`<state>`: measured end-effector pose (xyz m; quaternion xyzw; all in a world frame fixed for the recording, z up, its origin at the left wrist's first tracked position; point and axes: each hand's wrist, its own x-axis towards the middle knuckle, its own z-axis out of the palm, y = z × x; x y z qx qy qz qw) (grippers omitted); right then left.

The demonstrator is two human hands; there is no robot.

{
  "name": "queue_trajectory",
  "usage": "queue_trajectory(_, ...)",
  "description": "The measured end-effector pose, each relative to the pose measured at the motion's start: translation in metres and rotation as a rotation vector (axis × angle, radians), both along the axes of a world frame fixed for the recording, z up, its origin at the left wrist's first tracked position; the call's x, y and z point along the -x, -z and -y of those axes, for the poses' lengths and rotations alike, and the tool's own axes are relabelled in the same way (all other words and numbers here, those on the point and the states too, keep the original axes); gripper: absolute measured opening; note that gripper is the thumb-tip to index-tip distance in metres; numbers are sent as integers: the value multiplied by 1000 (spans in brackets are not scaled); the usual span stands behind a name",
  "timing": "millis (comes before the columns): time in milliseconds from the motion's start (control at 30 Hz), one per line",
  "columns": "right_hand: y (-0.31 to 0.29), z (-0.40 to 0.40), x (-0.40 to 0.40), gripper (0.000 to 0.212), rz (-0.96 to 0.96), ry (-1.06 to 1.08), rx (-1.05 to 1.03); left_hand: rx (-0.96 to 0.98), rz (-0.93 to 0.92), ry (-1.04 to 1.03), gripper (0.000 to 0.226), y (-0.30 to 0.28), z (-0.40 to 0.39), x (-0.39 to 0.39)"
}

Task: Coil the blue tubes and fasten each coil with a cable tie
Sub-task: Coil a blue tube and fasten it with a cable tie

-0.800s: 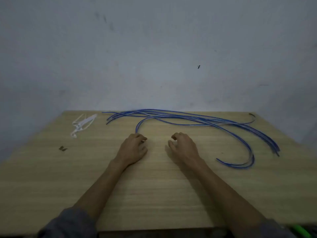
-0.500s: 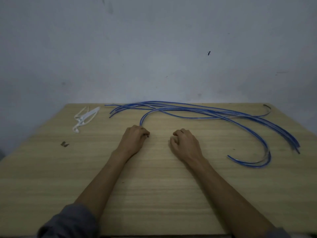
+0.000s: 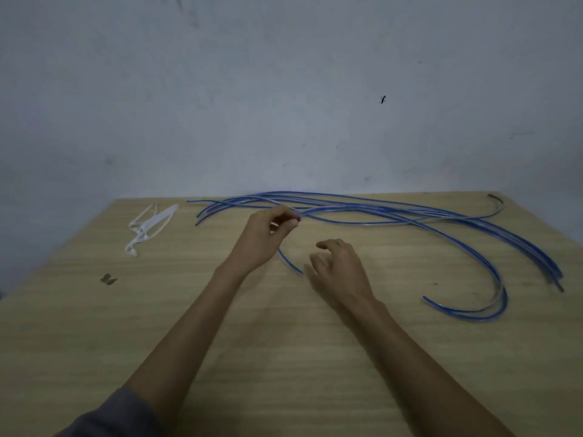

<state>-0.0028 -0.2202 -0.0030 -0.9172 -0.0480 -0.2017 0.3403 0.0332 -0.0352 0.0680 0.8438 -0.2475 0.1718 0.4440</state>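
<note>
Lifted off the table point(image 3: 315, 357), the left hand point(image 3: 262, 238) now seemingly pinches one blue tube point(image 3: 290, 263); the right hand point(image 3: 340, 266) hovers relaxed, so coiling is starting

A wooden table point(image 3: 284, 357) carries blue tubes point(image 3: 410, 212) along its far edge, white ties point(image 3: 148, 227) far left, and a small dark scrap point(image 3: 108, 279).

On the tabletop point(image 3: 94, 342), the tubes point(image 3: 394, 209) stretch along the far edge and curve toward the near right. The cable ties point(image 3: 148, 225) lie at the far left. Both hands point(image 3: 265, 238) sit between them, centre.
</note>
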Motion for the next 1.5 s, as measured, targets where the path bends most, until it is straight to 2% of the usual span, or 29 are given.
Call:
queue_trajectory(100,-12,-9,-4,42,96,-127,-82,177,-76,102,6,-24,14,10)
queue_trajectory(200,-23,-23,-9,35,113,-224,-135,383,-212,161,9,-37,16,14)
queue_trajectory(333,-28,-36,-11,20,100,-241,-227,523,-239,87,10,-47,2,8)
queue_trajectory(500,-27,-36,-17,21,53,-244,-245,573,-204,-41,11,-48,-14,-14)
queue_trajectory(567,-38,-33,-20,25,77,-256,-234,380,-76,-65,35,-36,-19,-21)
queue_trajectory(633,-50,-27,-26,27,130,-287,-179,-15,158,-142,53,-22,-21,-29)
queue_trajectory(700,-61,-20,-33,25,146,-314,-106,-241,377,-260,44,-17,-22,-35)
queue_trajectory(767,-72,-14,-38,24,183,-316,-79,-311,503,-368,18,-21,-26,-38)
queue_trajectory(867,-84,-6,-35,20,217,-317,-95,-355,531,-416,33,-25,-29,-43)
queue_trajectory(933,-81,0,-35,21,138,-308,-41,-288,516,-481,41,-29,-35,-41)
queue_trajectory(1033,-63,10,-45,21,-33,-259,20,-46,355,-569,38,-31,-49,-37)
queue_trajectory(1133,-55,17,-55,14,-53,-201,59,274,135,-607,44,-26,-59,-37)
queue_trajectory(1167,-56,16,-58,14,-79,-198,84,322,89,-630,46,-21,-63,-40)
queue_trajectory(1233,-65,12,-64,15,-114,-200,123,261,17,-626,44,-9,-70,-47)
queue_trajectory(1300,-81,7,-69,19,-49,-178,98,131,-88,-490,34,1,-69,-51)
queue_trajectory(1367,-105,0,-75,21,45,-192,73,142,-241,-317,21,4,-57,-46)
queue_trajectory(1433,-134,-10,-78,22,100,-254,18,393,-443,-192,20,0,-40,-36)
queue_trajectory(1500,-162,-24,-77,23,19,-374,-242,674,-639,-98,21,-1,-20,-34)
